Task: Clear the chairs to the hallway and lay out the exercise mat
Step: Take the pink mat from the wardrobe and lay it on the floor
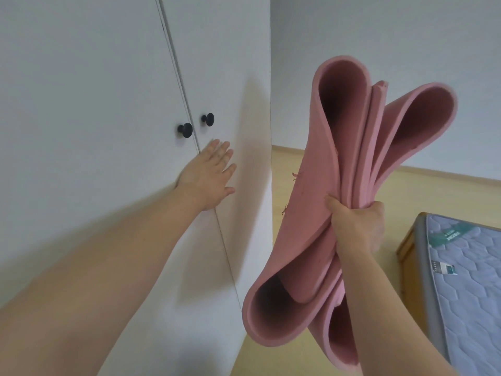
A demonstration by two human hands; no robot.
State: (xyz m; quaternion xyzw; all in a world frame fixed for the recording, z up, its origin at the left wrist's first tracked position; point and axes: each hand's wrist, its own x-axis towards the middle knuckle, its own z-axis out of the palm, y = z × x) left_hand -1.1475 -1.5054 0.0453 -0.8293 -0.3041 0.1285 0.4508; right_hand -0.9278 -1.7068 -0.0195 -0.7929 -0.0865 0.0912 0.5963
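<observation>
Two white wardrobe doors (pixel 95 77), pale flooring (pixel 433 194) and mattress (pixel 471 267) surround the mat (pixel 306 213).

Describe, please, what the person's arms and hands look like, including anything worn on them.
The left arm and right arm are bare as far as the frame reaches: no sleeve shows. The left hand and right hand wear no gloves, and I see no watch, bracelet or ring on the wrists or the fingers that show.

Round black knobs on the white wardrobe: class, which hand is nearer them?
Left. The left hand rests flat on the white wardrobe door below the round black knobs; the right hand is farther right, gripping the folded pink foam mat.
</observation>
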